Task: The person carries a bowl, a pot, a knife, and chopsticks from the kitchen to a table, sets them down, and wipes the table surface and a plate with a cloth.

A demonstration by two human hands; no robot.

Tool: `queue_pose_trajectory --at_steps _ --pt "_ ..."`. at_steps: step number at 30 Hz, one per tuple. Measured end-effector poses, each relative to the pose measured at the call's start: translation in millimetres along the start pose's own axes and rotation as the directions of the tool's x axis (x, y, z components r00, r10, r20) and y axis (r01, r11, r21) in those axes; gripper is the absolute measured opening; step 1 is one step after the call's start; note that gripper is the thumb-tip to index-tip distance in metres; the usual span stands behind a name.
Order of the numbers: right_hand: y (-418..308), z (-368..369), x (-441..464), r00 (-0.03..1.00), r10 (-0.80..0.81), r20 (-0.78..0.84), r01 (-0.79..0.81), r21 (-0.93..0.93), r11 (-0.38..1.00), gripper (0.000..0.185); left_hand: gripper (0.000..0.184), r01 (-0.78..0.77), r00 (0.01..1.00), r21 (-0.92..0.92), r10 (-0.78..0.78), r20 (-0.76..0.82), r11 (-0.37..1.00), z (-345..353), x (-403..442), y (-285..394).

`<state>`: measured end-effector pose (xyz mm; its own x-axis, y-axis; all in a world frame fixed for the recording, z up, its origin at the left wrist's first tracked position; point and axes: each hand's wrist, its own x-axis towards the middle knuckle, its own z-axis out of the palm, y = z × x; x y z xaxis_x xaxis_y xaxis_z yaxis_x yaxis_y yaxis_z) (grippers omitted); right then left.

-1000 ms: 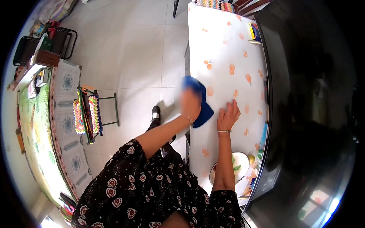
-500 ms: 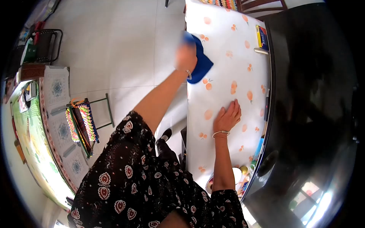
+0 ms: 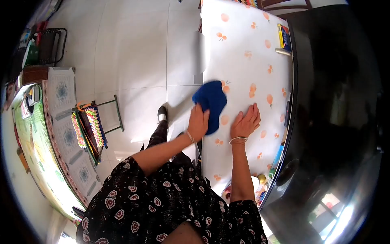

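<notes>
My left hand (image 3: 198, 123) grips a dark blue cloth (image 3: 212, 101) at the table's left edge. The cloth is bunched, partly over the edge and partly on the white tablecloth (image 3: 243, 69) with its orange fruit print. My fingers close on its lower left part. Flat on the tablecloth, to the right of the cloth, rests my right hand (image 3: 245, 122), fingers stretched out and nothing in it. A bracelet shows on each wrist.
A large glossy black panel (image 3: 325, 101) borders the table's right side. By it lie a yellow and blue box (image 3: 283, 37) and a silvery object (image 3: 283, 52). A bowl (image 3: 226, 192) stands near my right forearm. A folding stool (image 3: 91, 126) stands on the tiled floor at left.
My left hand has drawn the blue cloth back toward my body along the table's left edge. The right hand stays in nearly the same place on the tablecloth.
</notes>
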<state>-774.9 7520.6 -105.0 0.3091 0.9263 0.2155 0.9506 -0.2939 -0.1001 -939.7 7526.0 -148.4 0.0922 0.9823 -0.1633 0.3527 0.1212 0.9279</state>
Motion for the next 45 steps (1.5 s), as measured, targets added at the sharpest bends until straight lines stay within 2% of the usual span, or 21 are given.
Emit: queue_pose_trajectory --at_steps 2,8,11,15,18,21,22,23,25,27,30,33,39,45 --pt "-1 1 0 1.000 0.013 0.003 -0.013 -0.004 1.000 0.044 0.035 0.070 0.996 -0.004 -0.069 0.055 0.998 2 -39 2" --pt "0 1 0 1.000 0.000 -0.015 0.000 -0.018 1.000 0.043 0.031 0.104 0.993 0.089 -0.109 0.044 0.991 6 -22 7" --pt "0 1 0 1.000 -0.006 -0.018 0.006 0.000 1.000 0.044 0.031 0.166 0.986 0.110 -0.168 0.010 0.980 4 18 10" --pt "3 3 -1 1.000 -0.015 -0.026 0.015 0.004 1.000 0.045 0.035 0.137 0.982 0.176 -0.111 -0.153 0.975 9 67 14" --pt "-5 -2 3 0.999 0.036 -0.016 -0.036 -0.004 0.999 0.041 0.040 0.139 0.975 0.277 -0.083 -0.206 0.951 9 79 20" --pt "-3 -3 21 0.994 0.095 0.063 -0.113 0.432 0.895 0.036 0.046 0.161 0.975 0.343 -0.094 -0.202 0.926 13 74 15" --pt "-34 -20 44 0.956 0.203 0.213 -0.291 0.582 0.759 0.031 0.048 0.165 0.973 0.358 -0.091 -0.214 0.919 16 75 12" --pt "-51 -20 60 0.984 0.068 0.162 -0.155 0.617 0.772 0.027 0.049 0.167 0.970 0.368 -0.085 -0.230 0.915 18 77 11" --pt "-80 -5 90 0.989 -0.104 0.100 0.016 0.640 0.769 0.019 0.051 0.164 0.974 0.325 -0.101 -0.202 0.931 15 76 12" --pt "-98 15 114 0.974 -0.204 0.102 0.104 0.598 0.795 0.016 0.047 0.157 0.975 0.321 -0.094 -0.202 0.934 13 76 14" --pt "-115 39 137 0.943 -0.317 0.100 0.244 0.440 0.864 0.014 0.039 0.145 0.969 0.347 -0.062 -0.238 0.926 12 75 17" --pt "-115 53 152 0.932 -0.327 0.154 0.242 0.406 0.881 0.013 0.039 0.134 0.966 0.341 -0.045 -0.255 0.931 14 76 16" --pt "-111 45 166 0.883 -0.400 0.246 0.211 0.553 0.806 0.014 0.038 0.143 0.971 0.303 -0.074 -0.227 0.942 12 76 18" --pt "-109 50 173 0.879 -0.408 0.246 0.203 0.579 0.789 0.015 0.036 0.148 0.970 0.296 -0.080 -0.231 0.944 11 75 20"
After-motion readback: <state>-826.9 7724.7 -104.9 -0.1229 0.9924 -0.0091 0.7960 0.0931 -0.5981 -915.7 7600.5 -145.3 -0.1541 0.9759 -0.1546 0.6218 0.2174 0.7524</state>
